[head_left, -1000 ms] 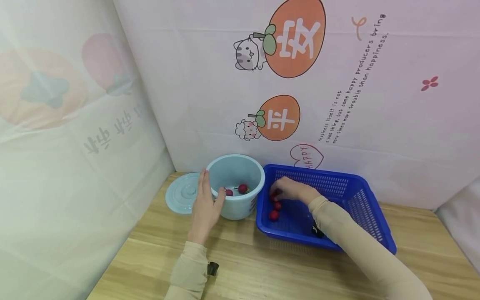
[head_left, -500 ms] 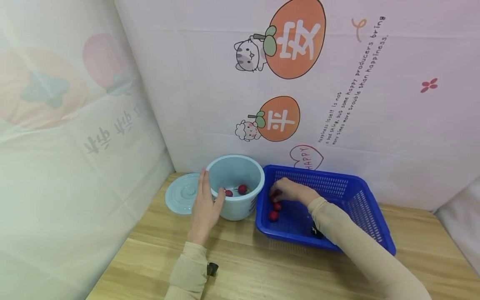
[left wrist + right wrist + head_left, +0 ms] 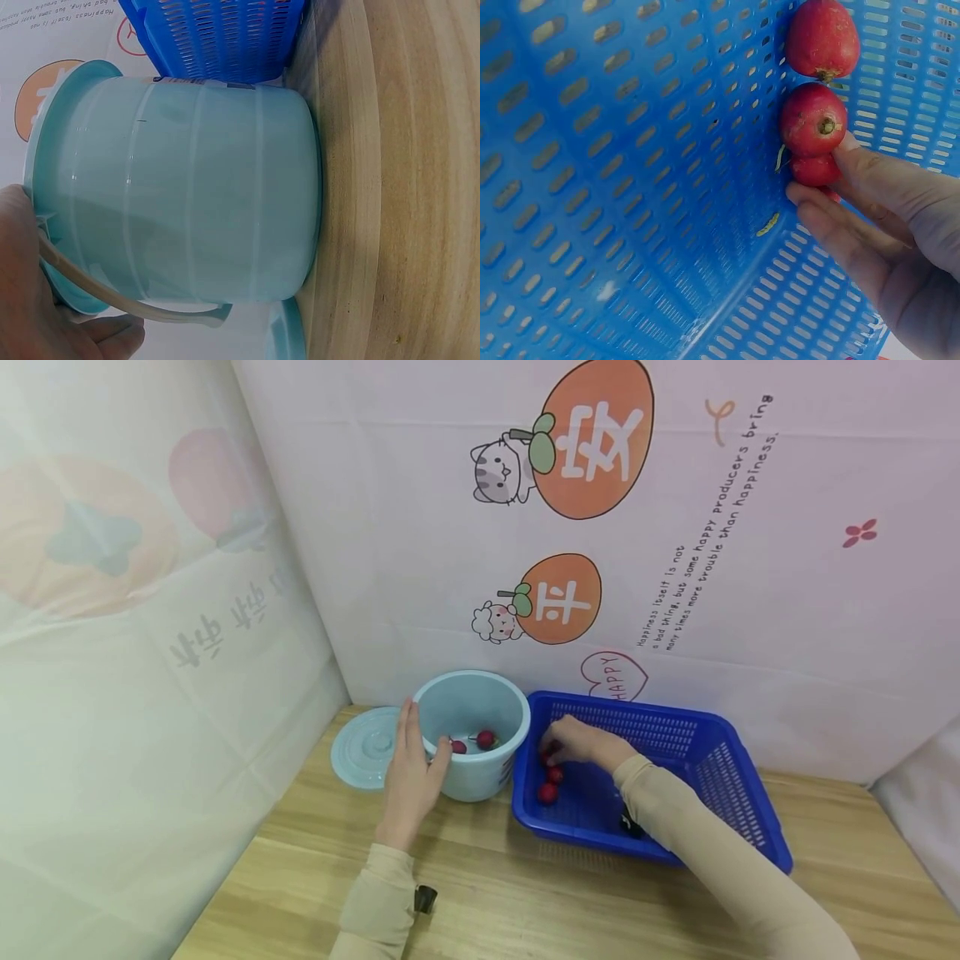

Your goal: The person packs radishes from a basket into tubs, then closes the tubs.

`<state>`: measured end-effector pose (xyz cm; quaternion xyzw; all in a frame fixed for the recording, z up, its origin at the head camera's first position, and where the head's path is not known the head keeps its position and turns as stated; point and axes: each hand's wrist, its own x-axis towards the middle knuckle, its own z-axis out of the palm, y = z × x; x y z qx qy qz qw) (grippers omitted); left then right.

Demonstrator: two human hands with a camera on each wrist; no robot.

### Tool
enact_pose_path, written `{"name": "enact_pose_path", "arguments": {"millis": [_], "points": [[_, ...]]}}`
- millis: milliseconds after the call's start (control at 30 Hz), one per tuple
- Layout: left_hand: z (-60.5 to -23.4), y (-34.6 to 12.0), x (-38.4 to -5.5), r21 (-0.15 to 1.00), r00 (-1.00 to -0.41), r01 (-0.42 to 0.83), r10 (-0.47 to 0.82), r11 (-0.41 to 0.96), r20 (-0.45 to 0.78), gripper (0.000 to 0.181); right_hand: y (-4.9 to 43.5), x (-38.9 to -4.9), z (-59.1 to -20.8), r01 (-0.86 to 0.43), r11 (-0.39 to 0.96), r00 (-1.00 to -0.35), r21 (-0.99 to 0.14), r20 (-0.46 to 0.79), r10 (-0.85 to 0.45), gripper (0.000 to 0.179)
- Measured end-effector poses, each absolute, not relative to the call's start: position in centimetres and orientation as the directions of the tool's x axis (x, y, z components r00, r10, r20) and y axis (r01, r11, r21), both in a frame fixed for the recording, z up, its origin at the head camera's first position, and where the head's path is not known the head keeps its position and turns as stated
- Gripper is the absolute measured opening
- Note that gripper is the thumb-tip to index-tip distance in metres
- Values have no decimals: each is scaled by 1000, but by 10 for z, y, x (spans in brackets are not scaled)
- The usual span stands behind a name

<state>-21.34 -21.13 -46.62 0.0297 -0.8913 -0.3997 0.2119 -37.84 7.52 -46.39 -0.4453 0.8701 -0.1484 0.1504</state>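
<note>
My left hand (image 3: pixel 409 785) rests against a light blue bucket (image 3: pixel 474 778), its fingers straight along the left side and its thumb at the near rim. A pale carrying handle (image 3: pixel 135 304) hangs on the bucket in the left wrist view. Inside the bucket lie red radishes (image 3: pixel 486 740). Over in the blue basket (image 3: pixel 585 833), my right hand (image 3: pixel 576 740) pinches a radish (image 3: pixel 815 169) between thumb and fingers, near the left wall. Another radish (image 3: pixel 814 120) touches it, with a further radish (image 3: pixel 823 37) alongside. The fingers partly hide the held radish.
A round light blue lid (image 3: pixel 366 750) lies left of the bucket on the wooden table (image 3: pixel 300 877). The basket stands close to the bucket's right side. A printed cloth (image 3: pixel 420 552) hangs behind. A black object (image 3: pixel 632 824) shows by the right sleeve.
Both hands stay nearly where they were. My right hand keeps its place among the radishes at the basket's left wall, with only a slight shift of the forearm.
</note>
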Motion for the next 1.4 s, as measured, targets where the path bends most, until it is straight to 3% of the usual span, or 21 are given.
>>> {"name": "enact_pose_path", "arguments": {"millis": [400, 733, 967, 1167, 1400], "points": [[-464, -211, -213, 715, -907, 112, -224, 690, 358, 79, 74, -382, -465, -785, 485, -495, -386, -80, -865, 13], [-465, -211, -212, 715, -909, 112, -219, 690, 354, 78, 76, -380, -456, -723, 531, -535, -442, -129, -835, 17], [-465, -210, -211, 721, -911, 104, -224, 685, 345, 80, 89, -386, -443, -639, 514, -558, -572, -114, -822, 21], [-465, -210, -211, 721, -906, 117, -225, 683, 360, 79, 102, -390, -430, -601, 446, -579, -663, -23, -815, 22], [-467, -209, -213, 720, -906, 116, -225, 684, 360, 78, 113, -386, -416, -450, 352, -658, -821, 38, -752, 28]]}}
